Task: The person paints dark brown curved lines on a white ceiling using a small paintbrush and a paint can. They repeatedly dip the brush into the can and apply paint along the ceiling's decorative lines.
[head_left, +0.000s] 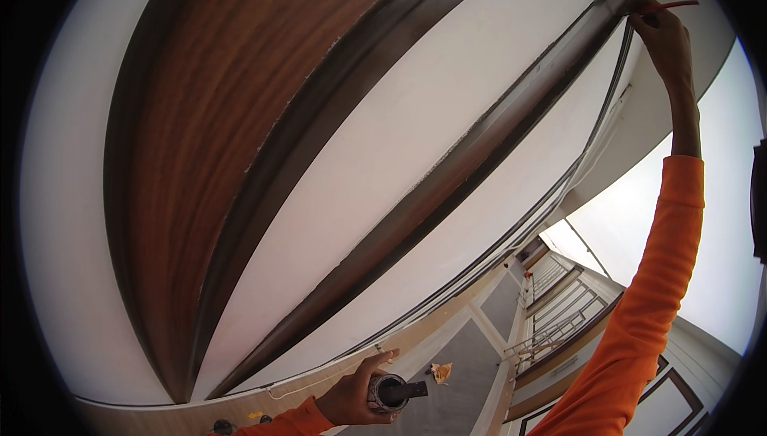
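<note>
High at the far right, my right hand (pixel 659 25) pinches a thin red-handled tool (pixel 677 5). Its working end is hidden behind my fingers, which are against or very close to the top end of a long dark brown wooden trim strip (pixel 447 188) on the white wall. Low in the middle, my left hand (pixel 349 398) is wrapped round a small open pot (pixel 375 394) with a dark, smeared rim. A dark flat piece (pixel 414 390) sticks out of the pot's mouth toward the right; its kind cannot be made out. Both arms wear orange sleeves.
A brown wood-grain panel (pixel 208 93) with a dark frame (pixel 319 93) spans the left. Cables (pixel 559 196) run along the wall beyond the trim. Below lies a grey floor (pixel 467 356) with a crumpled orange-brown scrap (pixel 441 373). Metal railings (pixel 563 316) stand to the right.
</note>
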Tool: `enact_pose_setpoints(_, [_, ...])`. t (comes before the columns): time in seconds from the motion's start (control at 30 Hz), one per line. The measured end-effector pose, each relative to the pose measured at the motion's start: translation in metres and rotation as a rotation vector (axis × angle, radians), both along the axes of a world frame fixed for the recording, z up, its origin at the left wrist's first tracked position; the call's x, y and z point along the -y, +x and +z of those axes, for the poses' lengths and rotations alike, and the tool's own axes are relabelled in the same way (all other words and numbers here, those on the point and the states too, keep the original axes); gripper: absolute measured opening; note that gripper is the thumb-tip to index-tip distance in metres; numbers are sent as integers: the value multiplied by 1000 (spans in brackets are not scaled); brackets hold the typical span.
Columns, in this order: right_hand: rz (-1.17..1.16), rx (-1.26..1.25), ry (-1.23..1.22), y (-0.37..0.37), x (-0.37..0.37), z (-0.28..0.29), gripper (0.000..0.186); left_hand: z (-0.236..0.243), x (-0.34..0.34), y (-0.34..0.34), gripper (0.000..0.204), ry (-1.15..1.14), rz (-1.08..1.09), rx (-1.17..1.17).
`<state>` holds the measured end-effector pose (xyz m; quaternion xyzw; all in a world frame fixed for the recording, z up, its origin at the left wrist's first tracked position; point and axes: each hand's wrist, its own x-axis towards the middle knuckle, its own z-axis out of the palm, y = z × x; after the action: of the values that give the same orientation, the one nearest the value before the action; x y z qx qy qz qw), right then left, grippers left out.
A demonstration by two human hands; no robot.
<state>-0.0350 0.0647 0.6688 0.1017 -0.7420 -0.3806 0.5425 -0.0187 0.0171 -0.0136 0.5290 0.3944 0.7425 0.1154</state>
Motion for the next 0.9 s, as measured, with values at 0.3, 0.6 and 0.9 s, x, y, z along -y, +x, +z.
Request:
enact_pose_setpoints(0.3, [18, 56, 17, 5, 0, 2, 24, -1, 4, 2, 114, 11, -16, 0])
enact_pose_setpoints(0.6, [-24, 56, 6, 3, 7, -3, 24, -2, 6, 0, 114, 16, -27, -1])
enact_pose_setpoints(0.9, [12, 65, 2, 2, 3, 1, 21, 0, 6, -1, 113, -8, -41, -5])
